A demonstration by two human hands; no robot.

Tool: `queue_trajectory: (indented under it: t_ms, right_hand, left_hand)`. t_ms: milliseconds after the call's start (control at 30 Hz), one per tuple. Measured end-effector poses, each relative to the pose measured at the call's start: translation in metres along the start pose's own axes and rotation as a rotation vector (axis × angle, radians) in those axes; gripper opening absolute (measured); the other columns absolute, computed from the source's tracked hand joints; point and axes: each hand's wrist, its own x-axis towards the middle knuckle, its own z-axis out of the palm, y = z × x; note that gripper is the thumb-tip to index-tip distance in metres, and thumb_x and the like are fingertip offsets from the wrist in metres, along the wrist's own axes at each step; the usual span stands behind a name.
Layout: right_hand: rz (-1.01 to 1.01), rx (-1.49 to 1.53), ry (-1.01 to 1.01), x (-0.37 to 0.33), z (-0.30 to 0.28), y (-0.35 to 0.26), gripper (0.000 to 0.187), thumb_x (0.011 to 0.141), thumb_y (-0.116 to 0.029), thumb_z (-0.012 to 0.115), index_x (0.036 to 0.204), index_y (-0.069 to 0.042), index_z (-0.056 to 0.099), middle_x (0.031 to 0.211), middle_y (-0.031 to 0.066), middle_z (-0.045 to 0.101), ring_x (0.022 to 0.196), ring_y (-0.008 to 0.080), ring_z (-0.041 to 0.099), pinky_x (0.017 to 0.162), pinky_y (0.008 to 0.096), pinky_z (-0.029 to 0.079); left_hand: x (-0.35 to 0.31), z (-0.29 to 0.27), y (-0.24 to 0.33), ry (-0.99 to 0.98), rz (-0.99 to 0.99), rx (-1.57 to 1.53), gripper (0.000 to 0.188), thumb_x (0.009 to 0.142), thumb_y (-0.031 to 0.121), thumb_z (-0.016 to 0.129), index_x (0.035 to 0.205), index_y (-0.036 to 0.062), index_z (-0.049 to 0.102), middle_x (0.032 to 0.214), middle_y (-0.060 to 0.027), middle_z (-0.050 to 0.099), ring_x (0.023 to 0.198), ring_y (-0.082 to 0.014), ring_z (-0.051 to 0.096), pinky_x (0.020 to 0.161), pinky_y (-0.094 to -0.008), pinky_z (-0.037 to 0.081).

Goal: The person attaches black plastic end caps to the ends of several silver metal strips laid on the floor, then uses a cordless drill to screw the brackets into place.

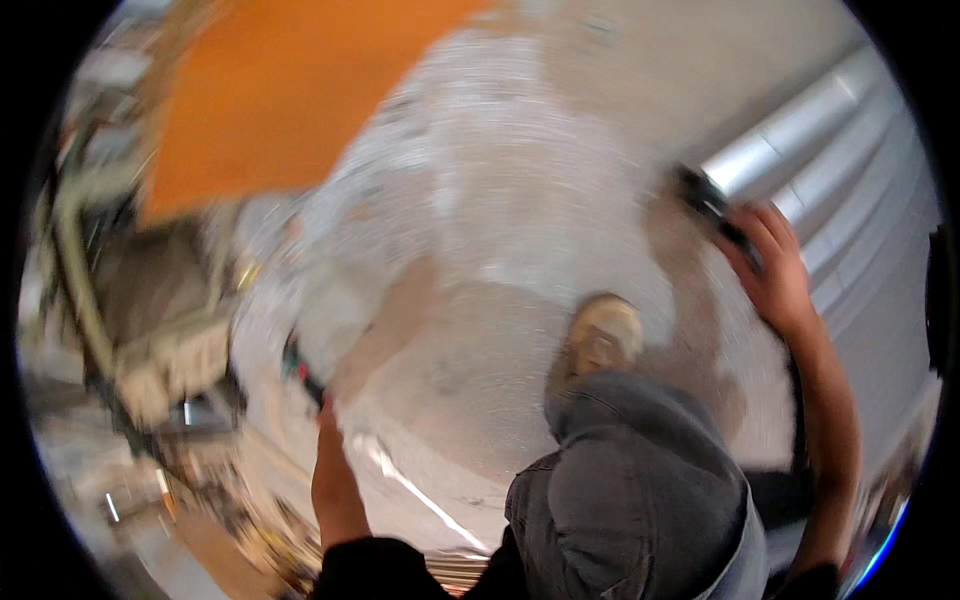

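Note:
My right hand (778,268), at the right, is closed round a black hand-held tool (712,205). The tool's far end lies close beside long silver ribbed metal panels (755,165); whether it touches them I cannot tell. Low on the left, my left hand (326,408) grips a dark green and black tool with a red spot (303,370). Motion blur hides the exact kind of both tools. Both arms are spread wide, with my bent knee in grey trousers (640,480) between them.
A large orange sheet (290,95) covers the upper left. Beneath me is a dusty grey concrete floor (480,370), with my tan shoe (606,328) on it. A greenish metal frame (80,260) and blurred clutter stand along the left. A thin bright strip (435,505) lies near the lower middle.

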Motion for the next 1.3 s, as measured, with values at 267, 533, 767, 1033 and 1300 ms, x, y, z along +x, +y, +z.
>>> queue_trajectory:
  t_ms: [267, 533, 767, 1033, 1300]
  right_hand:
    - [-0.238, -0.003, 0.084, 0.030, 0.041, -0.003, 0.019, 0.097, -0.016, 0.077, 0.111, -0.005, 0.070, 0.110, 0.0120, 0.070, 0.105, 0.0278, 0.070, 0.098, 0.0468, 0.057]
    - [-0.139, 0.627, -0.045, 0.038, 0.081, -0.141, 0.028, 0.093, -0.026, 0.081, 0.106, -0.003, 0.072, 0.102, 0.0143, 0.071, 0.093, 0.0312, 0.072, 0.084, 0.0467, 0.058]
    - [0.704, 1.729, -0.469, 0.059, 0.105, -0.200, 0.073, 0.092, -0.046, 0.090, 0.136, 0.003, 0.059, 0.113, 0.0148, 0.071, 0.099, 0.0254, 0.073, 0.084, 0.0358, 0.064]
    - [1.143, 1.351, -0.077, 0.037, 0.073, -0.164, 0.086, 0.081, -0.025, 0.099, 0.137, 0.005, 0.041, 0.110, 0.0170, 0.066, 0.087, 0.0243, 0.068, 0.081, 0.0360, 0.060]
    - [0.973, 1.183, -0.197, -0.092, 0.087, -0.066, 0.068, 0.075, -0.029, 0.098, 0.118, -0.004, 0.052, 0.110, 0.0093, 0.063, 0.102, 0.0186, 0.061, 0.087, 0.0373, 0.056]
  left_hand:
    - [-0.041, 0.012, 0.082, 0.009, -0.548, 0.262, 0.084, 0.072, 0.098, 0.069, 0.108, 0.0226, 0.061, 0.086, -0.0002, 0.046, 0.071, -0.0200, 0.043, 0.080, -0.0437, 0.050]
    - [-0.218, 0.100, 0.130, -0.402, -0.091, -0.720, 0.043, 0.101, 0.059, 0.062, 0.090, 0.0173, 0.064, 0.075, 0.0033, 0.062, 0.055, -0.0171, 0.049, 0.056, -0.0354, 0.043]
    - [-0.470, 0.269, 0.187, -1.416, -0.025, -0.843, 0.086, 0.090, 0.089, 0.046, 0.105, 0.0054, 0.062, 0.079, -0.0007, 0.051, 0.074, -0.0230, 0.053, 0.090, -0.0511, 0.045]
    - [-0.484, 0.345, 0.239, -1.576, 0.304, 0.020, 0.095, 0.088, 0.087, 0.057, 0.127, 0.0000, 0.065, 0.105, -0.0140, 0.072, 0.100, -0.0274, 0.069, 0.088, -0.0405, 0.054]
    - [-0.464, 0.372, 0.343, -1.269, 1.082, 1.349, 0.027, 0.105, 0.027, 0.070, 0.114, 0.0016, 0.075, 0.107, -0.0113, 0.076, 0.097, -0.0206, 0.069, 0.088, -0.0378, 0.055]
